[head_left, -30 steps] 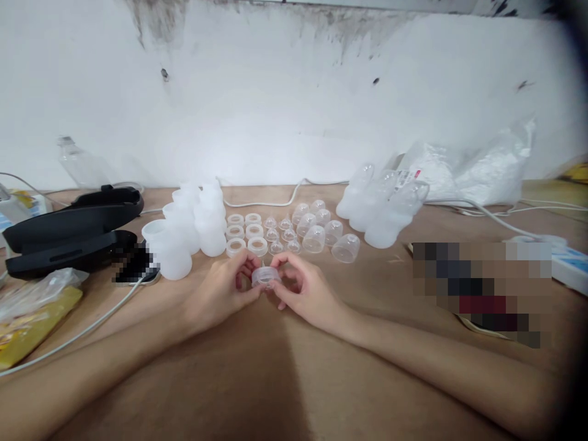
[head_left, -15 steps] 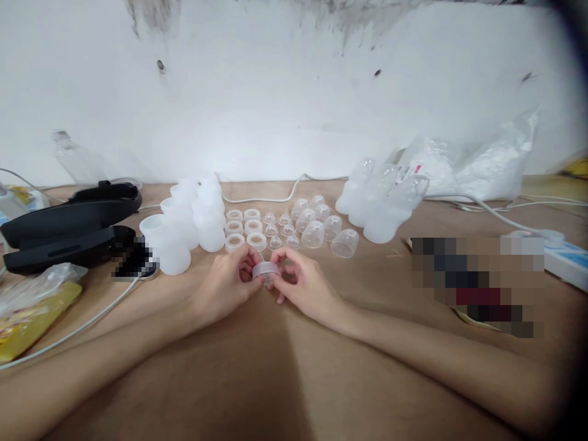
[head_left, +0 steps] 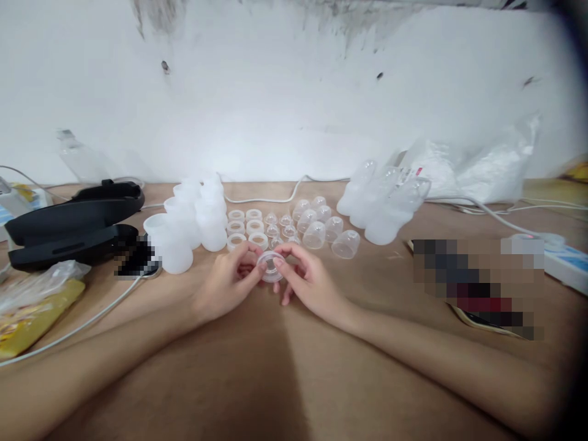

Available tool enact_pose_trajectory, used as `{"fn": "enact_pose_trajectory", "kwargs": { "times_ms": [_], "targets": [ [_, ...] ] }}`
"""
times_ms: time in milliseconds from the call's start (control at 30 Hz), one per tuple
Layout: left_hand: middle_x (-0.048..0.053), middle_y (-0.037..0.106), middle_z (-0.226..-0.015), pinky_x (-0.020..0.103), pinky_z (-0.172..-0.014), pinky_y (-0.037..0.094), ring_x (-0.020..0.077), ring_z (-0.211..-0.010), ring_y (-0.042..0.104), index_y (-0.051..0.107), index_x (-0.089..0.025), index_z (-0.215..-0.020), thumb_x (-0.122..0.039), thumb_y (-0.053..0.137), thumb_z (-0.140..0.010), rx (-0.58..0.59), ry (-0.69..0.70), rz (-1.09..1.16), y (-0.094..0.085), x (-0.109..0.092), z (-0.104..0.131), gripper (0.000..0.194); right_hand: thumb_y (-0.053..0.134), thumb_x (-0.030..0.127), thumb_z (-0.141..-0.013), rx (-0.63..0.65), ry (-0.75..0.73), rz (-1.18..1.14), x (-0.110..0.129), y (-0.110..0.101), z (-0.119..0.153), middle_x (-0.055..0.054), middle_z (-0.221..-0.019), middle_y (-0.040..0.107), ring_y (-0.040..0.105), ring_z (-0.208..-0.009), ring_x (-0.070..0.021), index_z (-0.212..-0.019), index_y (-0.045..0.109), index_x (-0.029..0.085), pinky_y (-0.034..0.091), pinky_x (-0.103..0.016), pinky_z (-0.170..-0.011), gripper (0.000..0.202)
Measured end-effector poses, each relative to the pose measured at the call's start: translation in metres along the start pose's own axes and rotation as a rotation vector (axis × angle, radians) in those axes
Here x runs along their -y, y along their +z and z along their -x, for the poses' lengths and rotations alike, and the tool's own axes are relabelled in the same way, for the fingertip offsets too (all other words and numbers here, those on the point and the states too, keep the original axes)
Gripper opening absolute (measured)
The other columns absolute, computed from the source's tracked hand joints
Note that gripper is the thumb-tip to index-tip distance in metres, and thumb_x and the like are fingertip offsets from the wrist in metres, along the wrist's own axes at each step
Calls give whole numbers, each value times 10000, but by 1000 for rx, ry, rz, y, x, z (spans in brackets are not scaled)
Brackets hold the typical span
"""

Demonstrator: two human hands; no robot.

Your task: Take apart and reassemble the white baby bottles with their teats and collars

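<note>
A translucent ring (head_left: 271, 267) is held between both hands near the middle of the view, its round opening facing me. My left hand (head_left: 236, 275) grips its left side, thumb on the rim. On its right side, my right hand (head_left: 305, 278) pinches it with thumb and fingers. Just beyond the hands, white rings (head_left: 236, 226) lie in two columns. Beside them are small clear nipple-shaped pieces (head_left: 288, 231), partly hidden by the fingers. Several clear domed caps (head_left: 315, 235) stand to the right of those.
White cups (head_left: 177, 251) stand at the left, by a black case (head_left: 68, 226) and a yellow packet (head_left: 46, 312). Capped bottles (head_left: 381, 226) and plastic bags (head_left: 496, 165) are at the right, with a power strip (head_left: 565, 263). A white cable (head_left: 261, 200) runs along the wall.
The ring has been tilted from edge-on so its opening faces me, and both thumbs now press on its face. The camera view has shifted slightly.
</note>
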State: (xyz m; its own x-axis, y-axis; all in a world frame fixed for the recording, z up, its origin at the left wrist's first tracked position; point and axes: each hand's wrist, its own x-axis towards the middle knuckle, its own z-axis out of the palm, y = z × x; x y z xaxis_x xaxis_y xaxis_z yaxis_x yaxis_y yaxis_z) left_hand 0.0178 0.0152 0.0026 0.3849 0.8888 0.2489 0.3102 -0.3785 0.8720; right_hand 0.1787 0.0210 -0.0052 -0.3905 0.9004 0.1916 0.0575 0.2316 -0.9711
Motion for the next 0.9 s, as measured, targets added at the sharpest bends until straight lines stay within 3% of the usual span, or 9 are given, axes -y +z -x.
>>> {"fn": "enact_pose_trajectory", "kwargs": {
  "times_ms": [200,500,733,900],
  "targets": [
    [-6,620,-657,169,-485,415,97,-555,584,410,-175,-825,-258,409,-857,77,-21,19,5,-7,2,89,438,327,-833,33,-13,109,2,0,6,56,-528,477,486,-426,-66,-833,420,194,437,-150,-333,134],
    [-45,547,-568,147,-442,366,68,-470,496,422,-176,-805,-270,390,-859,16,-26,-50,6,-8,4,113,419,320,-841,27,-33,181,2,0,7,43,-573,475,509,-467,-78,-825,411,200,415,-149,-344,122],
    [-66,465,-536,147,-445,325,64,-482,413,435,-174,-736,-196,444,-809,13,13,-198,7,-4,4,77,428,200,-818,1,-121,392,3,2,11,53,-554,433,405,-393,-30,-748,414,184,332,-126,-340,73],
    [-34,585,-651,157,-475,348,85,-566,503,419,-187,-838,-240,420,-840,14,23,-143,6,-3,4,53,419,275,-833,22,-37,184,1,0,6,27,-687,465,527,-507,-70,-861,414,203,400,-127,-326,77]
  ]
}}
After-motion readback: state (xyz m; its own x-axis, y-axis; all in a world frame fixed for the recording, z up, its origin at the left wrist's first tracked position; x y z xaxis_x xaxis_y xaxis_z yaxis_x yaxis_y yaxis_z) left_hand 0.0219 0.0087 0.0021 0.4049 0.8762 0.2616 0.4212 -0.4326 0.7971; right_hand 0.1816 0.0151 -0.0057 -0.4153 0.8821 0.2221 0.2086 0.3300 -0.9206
